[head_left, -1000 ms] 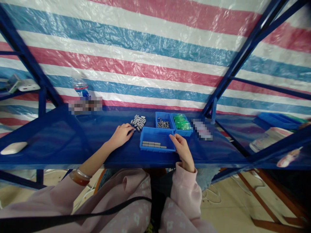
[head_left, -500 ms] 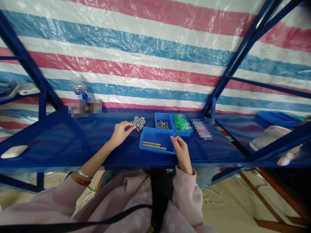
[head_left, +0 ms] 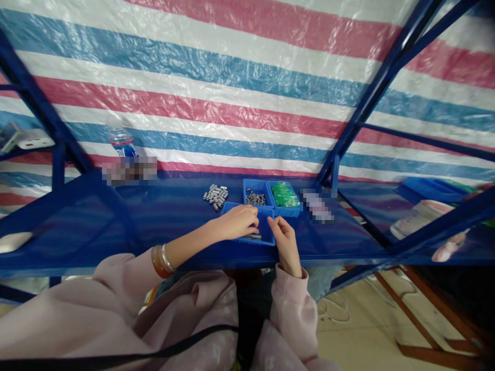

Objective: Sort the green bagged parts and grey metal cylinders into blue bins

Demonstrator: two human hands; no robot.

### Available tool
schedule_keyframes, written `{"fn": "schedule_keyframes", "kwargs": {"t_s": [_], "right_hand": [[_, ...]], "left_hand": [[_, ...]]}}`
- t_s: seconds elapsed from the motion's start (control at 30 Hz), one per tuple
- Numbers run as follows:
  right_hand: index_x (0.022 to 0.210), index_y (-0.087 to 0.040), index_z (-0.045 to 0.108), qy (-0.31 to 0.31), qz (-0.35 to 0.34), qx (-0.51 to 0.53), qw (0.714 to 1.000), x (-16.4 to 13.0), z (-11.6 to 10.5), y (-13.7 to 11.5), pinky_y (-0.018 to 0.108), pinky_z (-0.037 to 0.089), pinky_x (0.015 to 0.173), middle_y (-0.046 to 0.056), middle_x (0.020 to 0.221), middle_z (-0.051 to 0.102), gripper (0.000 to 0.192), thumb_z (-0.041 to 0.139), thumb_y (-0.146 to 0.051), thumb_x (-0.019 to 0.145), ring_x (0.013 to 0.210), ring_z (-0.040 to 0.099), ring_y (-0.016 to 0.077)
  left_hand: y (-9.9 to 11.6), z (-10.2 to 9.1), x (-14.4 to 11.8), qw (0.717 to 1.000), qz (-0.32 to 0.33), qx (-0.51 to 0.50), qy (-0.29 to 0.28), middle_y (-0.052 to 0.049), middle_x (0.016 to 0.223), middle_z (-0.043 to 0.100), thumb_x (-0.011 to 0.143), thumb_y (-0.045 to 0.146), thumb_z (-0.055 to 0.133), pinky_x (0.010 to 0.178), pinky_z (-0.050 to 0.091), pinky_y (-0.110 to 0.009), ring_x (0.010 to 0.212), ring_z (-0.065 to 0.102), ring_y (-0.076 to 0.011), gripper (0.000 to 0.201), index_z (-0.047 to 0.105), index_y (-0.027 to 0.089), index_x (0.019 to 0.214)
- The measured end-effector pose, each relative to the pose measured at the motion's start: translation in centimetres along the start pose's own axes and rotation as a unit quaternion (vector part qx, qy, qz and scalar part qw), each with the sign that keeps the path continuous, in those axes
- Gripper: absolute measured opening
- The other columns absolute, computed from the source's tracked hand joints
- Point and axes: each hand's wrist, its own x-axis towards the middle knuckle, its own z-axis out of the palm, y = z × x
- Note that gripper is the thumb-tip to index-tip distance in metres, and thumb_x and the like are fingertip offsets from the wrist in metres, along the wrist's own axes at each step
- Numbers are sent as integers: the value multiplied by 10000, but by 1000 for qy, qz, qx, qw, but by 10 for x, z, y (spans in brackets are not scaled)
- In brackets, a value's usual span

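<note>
My left hand (head_left: 242, 220) reaches over the front blue bin (head_left: 266, 224). Its fingers are curled and pressed together, and whatever they hold is hidden from view. Below the fingers, part of a row of grey metal cylinders (head_left: 254, 236) shows on the bin's floor; my hand covers the rest. My right hand (head_left: 284, 232) grips the same bin's right wall between thumb and fingers. To the left, behind the bin, lies a loose pile of short metal cylinders (head_left: 216, 195) on the blue table (head_left: 174, 198).
Behind the front bin stand a blue bin of small metal parts (head_left: 256, 198) and a blue bin of green plastic-wrapped items (head_left: 285, 195). A blurred-out flat object (head_left: 317, 205) lies to their right. A bottle (head_left: 126, 144) stands back left, a white mouse-shaped object (head_left: 15, 241) far left. Blue frame bars (head_left: 348, 136) flank the table.
My left hand has moved right, from the cylinder pile to over the front bin. My right hand keeps its grip on the bin's wall. The whole view has shifted slightly.
</note>
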Motion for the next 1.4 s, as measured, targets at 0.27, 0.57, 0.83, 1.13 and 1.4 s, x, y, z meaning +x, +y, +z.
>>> {"fn": "schedule_keyframes", "kwargs": {"t_s": [0.27, 0.57, 0.83, 1.13, 1.4], "right_hand": [[614, -218, 355, 1, -10, 9, 1000, 0, 0, 1, 238, 238, 499, -79, 563, 299, 458, 649, -516, 797, 518, 257, 86], [618, -216, 347, 1, -8, 23, 1000, -1, 0, -3, 243, 198, 507, -77, 577, 272, 439, 655, -460, 813, 543, 220, 89], [605, -206, 386, -2, -25, 34, 999, 2, 0, 4, 239, 226, 517, -73, 573, 319, 435, 674, -468, 800, 552, 259, 89], [603, -209, 388, 2, -27, 33, 999, 1, 0, 5, 243, 232, 511, -74, 571, 314, 439, 677, -476, 796, 545, 264, 91], [605, -209, 384, 6, -35, 27, 999, 1, -2, 6, 240, 229, 507, -74, 570, 304, 427, 667, -451, 814, 547, 253, 91]], "left_hand": [[7, 7, 9, 999, -42, -10, -28, -26, 856, 609, 887, 300, 612, 598, 382, -251, 777, 624, -171, 132, 699, 201, 870], [0, 7, 2, 999, -33, -28, -22, -38, 841, 653, 888, 332, 601, 632, 402, -249, 791, 636, -183, 180, 712, 195, 851], [6, 6, 12, 997, 17, -61, -37, -68, 951, 696, 915, 116, 448, 772, 448, -249, 906, 649, -192, 264, 706, 161, 952], [1, 3, 12, 994, 4, -66, -88, -50, 963, 677, 787, 2, 436, 804, 447, -237, 914, 631, -182, 417, 725, 214, 1000], [0, 5, 13, 991, 20, -102, -81, -55, 964, 714, 825, 55, 444, 794, 444, -238, 883, 646, -177, 329, 724, 184, 941]]}}
